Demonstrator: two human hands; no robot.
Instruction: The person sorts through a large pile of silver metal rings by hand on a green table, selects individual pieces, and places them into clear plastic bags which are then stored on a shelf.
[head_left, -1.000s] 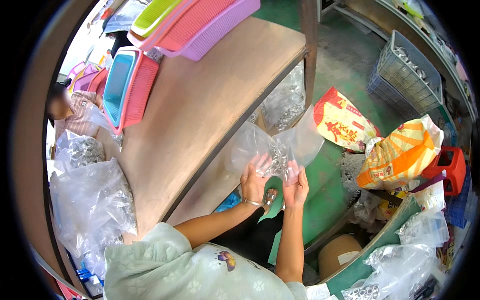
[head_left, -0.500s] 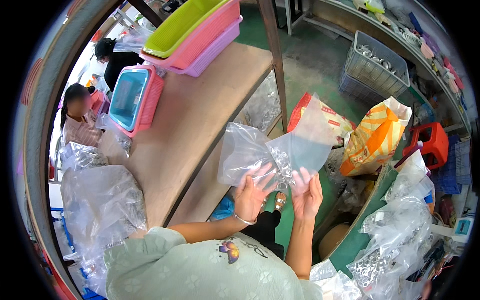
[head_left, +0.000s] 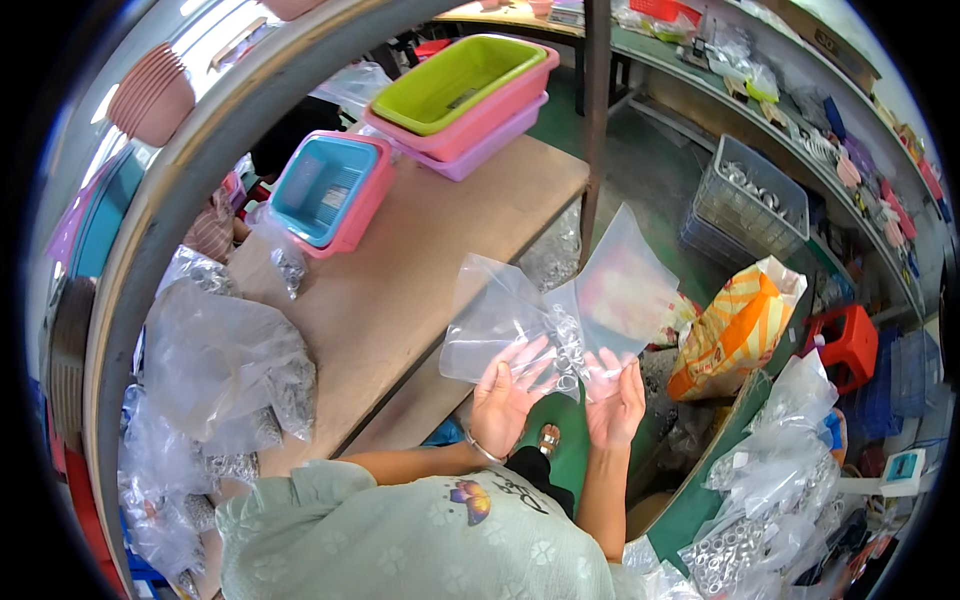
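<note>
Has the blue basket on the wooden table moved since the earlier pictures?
No. Against the wooden table, the blue basket keeps its place near the green basket, though the view shifted.

Dark looping lettering (head_left: 522,494) on your pale green top (head_left: 400,535), beside its butterfly (head_left: 470,502), marks on the brown box (head_left: 845,58) far to your right, too small to read

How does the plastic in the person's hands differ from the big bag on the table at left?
The held plastic is raised and spread over the left hand and right hand; the big bag slumps on the table. The held plastic looks smaller and flatter than the big bag. The held plastic shows metal rings in a narrow cluster; the big bag has shiny pieces bunched at right. Both are see-through.
</note>
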